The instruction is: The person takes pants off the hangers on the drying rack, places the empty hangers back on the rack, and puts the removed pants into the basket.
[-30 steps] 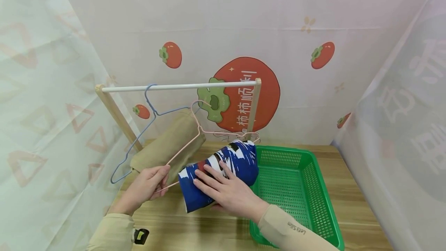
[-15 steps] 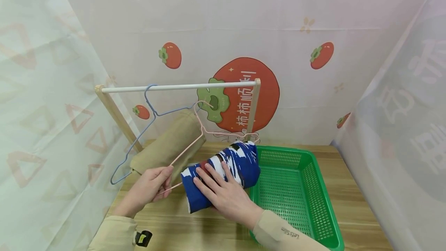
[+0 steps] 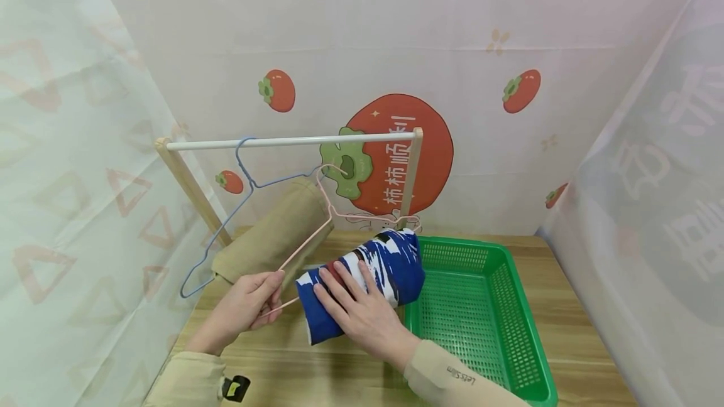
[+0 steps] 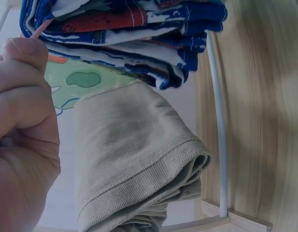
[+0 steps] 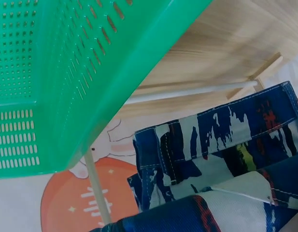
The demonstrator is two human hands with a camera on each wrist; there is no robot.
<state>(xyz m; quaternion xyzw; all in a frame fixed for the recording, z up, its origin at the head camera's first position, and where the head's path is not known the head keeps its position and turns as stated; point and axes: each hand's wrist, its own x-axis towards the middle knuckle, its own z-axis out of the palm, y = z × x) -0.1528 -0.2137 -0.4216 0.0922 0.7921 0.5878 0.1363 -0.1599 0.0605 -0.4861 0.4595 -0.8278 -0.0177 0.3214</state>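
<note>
My left hand (image 3: pixel 249 306) pinches the left end of a pink hanger (image 3: pixel 306 243) between thumb and curled fingers. Folded trousers (image 3: pixel 396 262) in blue, white and red hang over the hanger's lower bar, angled above the table. My right hand (image 3: pixel 364 319) rests on their upper face, fingers straight and spread. From the right wrist, the patterned cloth (image 5: pixel 216 140) shows its stitched edge, with only a sliver of hand in the corner. Behind my left hand, folded khaki trousers (image 3: pixel 271 231) hang from a blue hanger (image 3: pixel 252 185); their layered fold (image 4: pixel 129 135) fills the middle of the left wrist view.
The blue hanger hooks over the white bar (image 3: pixel 294 141) of a wooden-legged rack. A green perforated basket (image 3: pixel 523 306) stands on the wooden table (image 3: pixel 582 338) to the right, close beside the patterned trousers. Printed cloth walls (image 3: pixel 481 17) enclose the back and sides.
My left hand, the pink hanger and the patterned trousers have shifted slightly to the right. The right wrist has come a little left and nearer me, its fingers still on the cloth.
</note>
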